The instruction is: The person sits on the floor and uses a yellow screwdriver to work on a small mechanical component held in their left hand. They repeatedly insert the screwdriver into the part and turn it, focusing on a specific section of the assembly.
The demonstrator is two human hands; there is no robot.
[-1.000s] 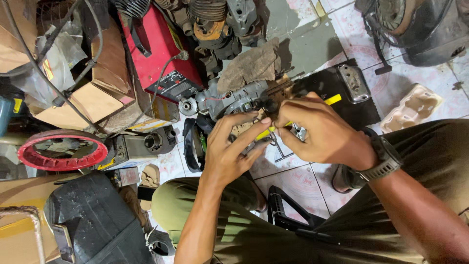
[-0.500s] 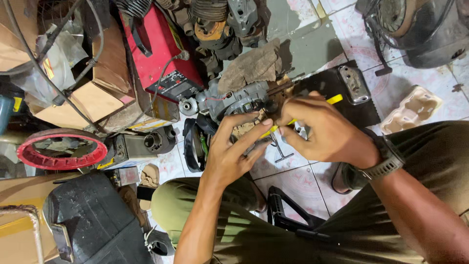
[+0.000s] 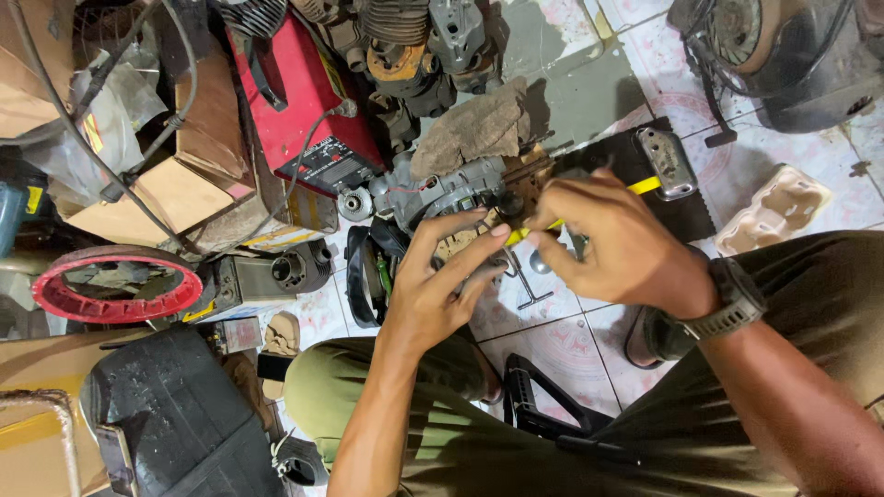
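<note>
Fingers of left hand curled and pressed against small tan-and-metal part, thumb and forefinger closing on it from below. Part sitting at front of grey engine casing, directly under both sets of fingertips, above tiled floor.

Far left: cardboard boxes with black cables draped across, red ring-shaped rim below them, black seat-like cover at lower left. Next over: red welding machine leaning among cylinder parts, dark box with round opening beneath. Grey-brown rag lying on top of engine casing.

Centre right: right hand with fingers pinched together around yellow-handled tool, tip meeting the part just beside left thumb; whether tip enters the part cannot be told. T-shaped wrench flat on floor just below both hands. Black wristwatch on right wrist. Black mat behind the hand, chrome piece resting on it. Further right: pale moulded tray on tiles, dark wheel hub and cover at top corner.
</note>
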